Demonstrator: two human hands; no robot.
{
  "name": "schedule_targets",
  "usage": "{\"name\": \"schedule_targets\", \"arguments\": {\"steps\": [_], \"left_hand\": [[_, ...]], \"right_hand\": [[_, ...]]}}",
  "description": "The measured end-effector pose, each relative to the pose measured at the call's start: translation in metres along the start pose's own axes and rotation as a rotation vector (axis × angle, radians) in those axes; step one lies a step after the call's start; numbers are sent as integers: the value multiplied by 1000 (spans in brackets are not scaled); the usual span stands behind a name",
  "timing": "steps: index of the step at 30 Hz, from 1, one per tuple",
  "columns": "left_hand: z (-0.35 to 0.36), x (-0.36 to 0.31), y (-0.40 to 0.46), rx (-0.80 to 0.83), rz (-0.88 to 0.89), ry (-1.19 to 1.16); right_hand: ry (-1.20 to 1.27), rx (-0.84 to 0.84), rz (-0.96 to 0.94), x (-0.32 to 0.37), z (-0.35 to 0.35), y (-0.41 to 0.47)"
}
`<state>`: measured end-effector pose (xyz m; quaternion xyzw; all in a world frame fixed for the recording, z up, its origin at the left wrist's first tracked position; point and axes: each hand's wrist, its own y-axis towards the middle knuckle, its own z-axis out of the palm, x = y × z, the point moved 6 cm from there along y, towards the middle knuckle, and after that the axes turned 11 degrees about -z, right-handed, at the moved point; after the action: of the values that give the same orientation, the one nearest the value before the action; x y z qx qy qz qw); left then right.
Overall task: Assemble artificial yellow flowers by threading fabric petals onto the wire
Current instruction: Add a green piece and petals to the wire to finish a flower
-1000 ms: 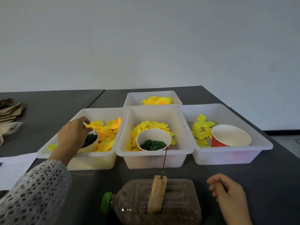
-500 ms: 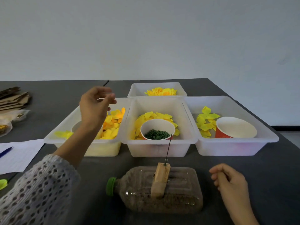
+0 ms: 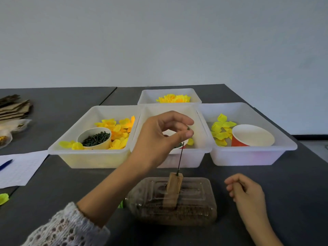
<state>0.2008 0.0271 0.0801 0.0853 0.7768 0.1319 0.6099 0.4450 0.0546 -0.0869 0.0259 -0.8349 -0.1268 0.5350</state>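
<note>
Thin dark wire [image 3: 180, 158] upright in wooden block, yellow petals [image 3: 118, 129] in bins

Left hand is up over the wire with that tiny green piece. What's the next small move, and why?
Probably lower the left hand slightly so the small dark green piece it pinches meets the tip of the thin upright wire. The piece sits just above and a little right of the wire's top, and the wire stands bare in the wooden block.
</note>
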Motion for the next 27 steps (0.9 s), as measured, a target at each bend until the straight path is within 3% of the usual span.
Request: {"name": "schedule_targets", "arguments": {"steps": [4,14,22,27], "left_hand": [[-2,3,-3,14,-8,122],[0,9,-4,22,-11,156],[14,60,-31,205,-169,281],[-2,62,-28,257,-229,208]], "right_hand": [[3,10,6,-1,1,0],[1,5,1,0,2,0],[3,31,8,2,2,0],[0,50,27,4,2,1]]}}
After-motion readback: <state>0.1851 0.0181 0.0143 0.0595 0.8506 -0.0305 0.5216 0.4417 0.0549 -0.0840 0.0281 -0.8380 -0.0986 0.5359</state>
